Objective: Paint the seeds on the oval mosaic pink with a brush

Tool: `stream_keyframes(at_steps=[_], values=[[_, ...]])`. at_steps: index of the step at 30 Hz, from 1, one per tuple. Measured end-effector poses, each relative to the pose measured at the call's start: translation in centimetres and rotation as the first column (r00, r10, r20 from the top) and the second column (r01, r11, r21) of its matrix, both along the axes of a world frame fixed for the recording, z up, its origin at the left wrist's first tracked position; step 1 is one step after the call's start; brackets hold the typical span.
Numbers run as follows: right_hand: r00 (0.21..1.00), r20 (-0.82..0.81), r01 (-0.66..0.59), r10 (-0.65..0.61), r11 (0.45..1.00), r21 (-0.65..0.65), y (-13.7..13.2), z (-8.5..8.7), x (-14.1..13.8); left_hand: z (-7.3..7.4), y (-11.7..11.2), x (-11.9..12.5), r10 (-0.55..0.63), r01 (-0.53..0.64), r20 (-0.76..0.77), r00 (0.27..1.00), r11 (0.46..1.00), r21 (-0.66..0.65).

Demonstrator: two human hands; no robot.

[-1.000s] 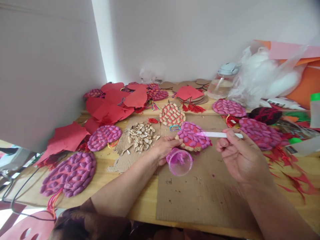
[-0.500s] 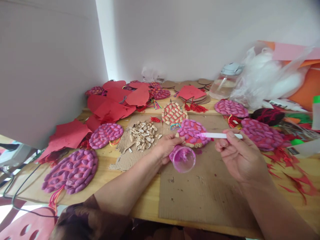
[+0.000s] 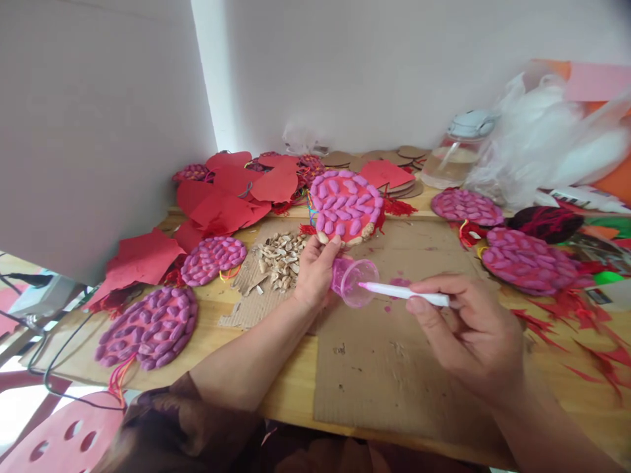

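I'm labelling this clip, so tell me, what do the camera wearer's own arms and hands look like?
Both the left hand and right hand are bare, with no gloves or watch visible. A dark brownish sleeve ends near the left elbow, its pattern too blurred to tell. No right sleeve shows.

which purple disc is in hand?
The central disc, its lower edge gripped by the left hand, with tan pieces there; neither hand touches the others.

Purple-studded red disc (image 3: pixel 346 205), white-handled brush (image 3: pixel 397 292)
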State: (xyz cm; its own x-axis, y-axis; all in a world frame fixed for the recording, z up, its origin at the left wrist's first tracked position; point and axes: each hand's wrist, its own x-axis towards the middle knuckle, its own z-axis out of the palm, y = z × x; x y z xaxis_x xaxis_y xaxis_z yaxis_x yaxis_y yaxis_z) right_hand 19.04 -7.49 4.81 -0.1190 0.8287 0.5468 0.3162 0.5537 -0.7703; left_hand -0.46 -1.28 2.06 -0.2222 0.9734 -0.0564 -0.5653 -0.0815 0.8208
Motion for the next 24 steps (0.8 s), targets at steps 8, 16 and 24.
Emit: stream_keyframes(at_steps=[8,16,24], values=[[0.923,0.383,-0.118,-0.039,0.918,0.379,0.5,-0.3,-1.2,-0.1,-0.6,0.6,-0.027,0.035,-0.095,0.995,0.996,0.083],[0.93,0.367,-0.145,-0.005,0.913,0.382,0.2,-0.8,-2.1,-0.8,-0.8,1.2,-0.03,0.048,-0.134,0.99,0.991,0.127],[0.981,0.187,-0.099,0.044,0.95,0.295,0.3,-0.9,-2.2,-0.3,-0.9,1.0,-0.109,0.113,-0.06,0.992,0.992,0.063]])
